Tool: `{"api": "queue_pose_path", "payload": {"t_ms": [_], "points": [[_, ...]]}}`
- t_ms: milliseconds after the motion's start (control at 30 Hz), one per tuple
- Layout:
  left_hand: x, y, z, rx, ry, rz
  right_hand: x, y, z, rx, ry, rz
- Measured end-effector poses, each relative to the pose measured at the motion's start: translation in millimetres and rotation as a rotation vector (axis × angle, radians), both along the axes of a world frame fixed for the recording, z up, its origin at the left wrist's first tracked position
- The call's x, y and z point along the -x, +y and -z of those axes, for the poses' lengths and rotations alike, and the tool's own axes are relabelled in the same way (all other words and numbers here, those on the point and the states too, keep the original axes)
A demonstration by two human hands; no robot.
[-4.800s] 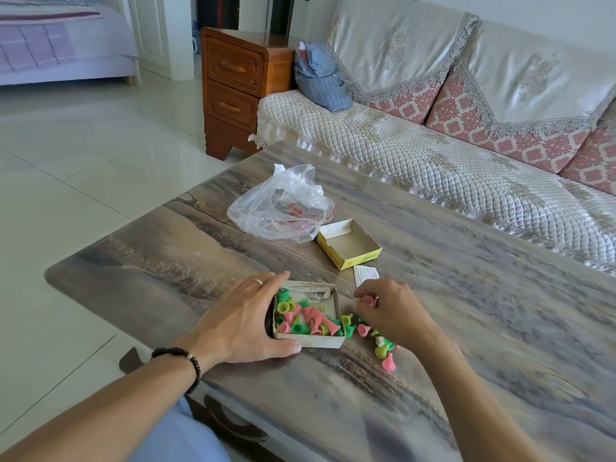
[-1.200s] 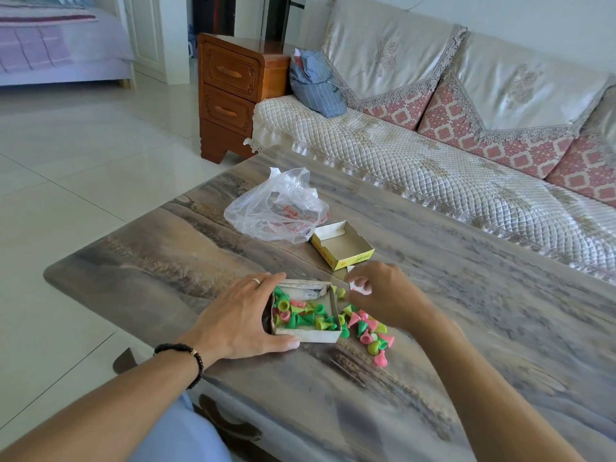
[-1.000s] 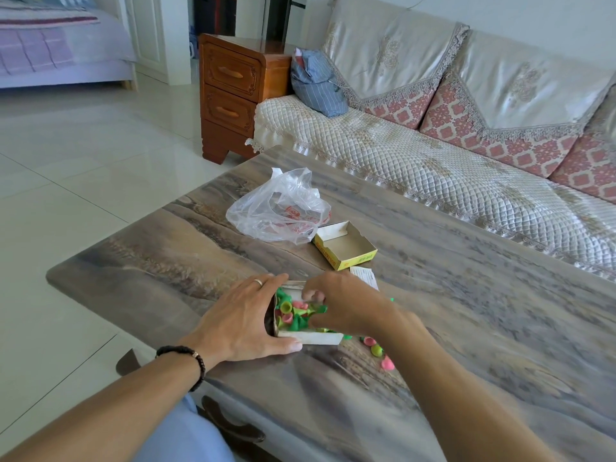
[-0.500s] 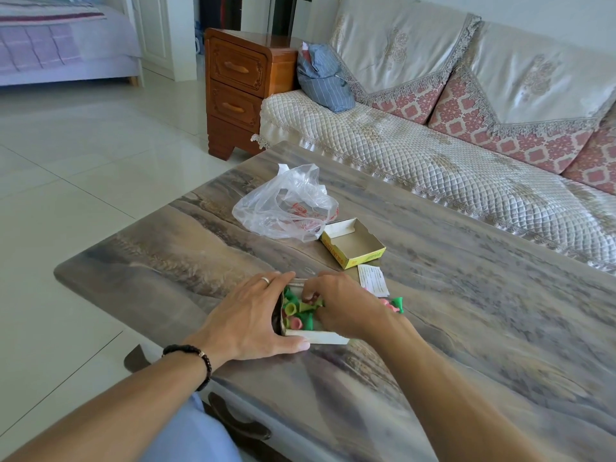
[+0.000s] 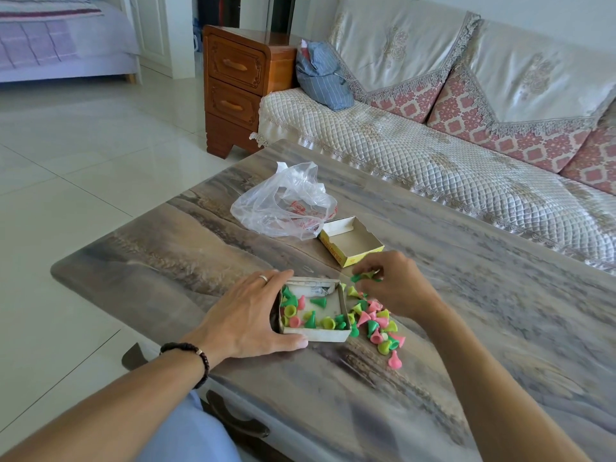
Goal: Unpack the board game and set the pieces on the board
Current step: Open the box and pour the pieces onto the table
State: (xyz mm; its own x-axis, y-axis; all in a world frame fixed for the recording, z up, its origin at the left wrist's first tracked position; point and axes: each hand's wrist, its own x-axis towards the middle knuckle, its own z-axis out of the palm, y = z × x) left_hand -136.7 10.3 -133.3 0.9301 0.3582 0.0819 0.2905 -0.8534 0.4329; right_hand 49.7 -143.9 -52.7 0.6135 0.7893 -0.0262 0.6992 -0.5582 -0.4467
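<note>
The small white box (image 5: 313, 331) sits at the lower middle of the frame with green, pink and yellow pieces (image 5: 308, 320) inside. My left hand (image 5: 248, 316) grips its left side, thumb along the near wall. My right hand (image 5: 395, 288) pinches green pieces beside it, above a loose pile (image 5: 378, 323) on the table (image 5: 500, 328). Higher up lie the yellow lid (image 5: 351, 250) and a plastic bag (image 5: 283, 203).

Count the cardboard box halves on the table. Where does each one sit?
2. The white tray holding pieces sits near the table's front edge, gripped by the left hand. The empty yellow-sided half lies farther back, beside the plastic bag.
</note>
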Motion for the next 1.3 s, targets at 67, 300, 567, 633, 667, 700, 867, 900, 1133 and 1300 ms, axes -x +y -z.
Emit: {"api": "queue_pose_path", "payload": {"t_ms": [67,300,567,633,667,700,867,900,1133,1300], "points": [[0,1,1,0.005,-0.003,0.002,-5,-9,3,0.087,-0.065,-0.002],[1,1,-2,0.033,-0.010,0.017,1,-18,5,0.229,-0.139,-0.073],[1,3,0,0.042,-0.013,0.011,41,16,4,0.066,-0.044,-0.248],[1,4,0,0.046,-0.020,0.011,51,27,9,0.126,-0.014,-0.328],[1,3,0,0.043,-0.024,0.011,53,32,12,0.155,-0.013,-0.368],[1,3,0,0.039,-0.028,0.012,54,36,14,0.177,-0.014,-0.397],[1,3,-1,0.033,-0.032,0.012,53,47,21,0.191,-0.046,-0.400],[1,3,-1,0.031,-0.038,0.011,55,47,21,0.185,-0.065,-0.387],[0,2,-1,0.038,-0.045,0.010,48,42,25,0.126,-0.062,-0.286],[0,2,-1,0.053,-0.036,0.006,40,33,16,-0.017,0.015,-0.205]]}}
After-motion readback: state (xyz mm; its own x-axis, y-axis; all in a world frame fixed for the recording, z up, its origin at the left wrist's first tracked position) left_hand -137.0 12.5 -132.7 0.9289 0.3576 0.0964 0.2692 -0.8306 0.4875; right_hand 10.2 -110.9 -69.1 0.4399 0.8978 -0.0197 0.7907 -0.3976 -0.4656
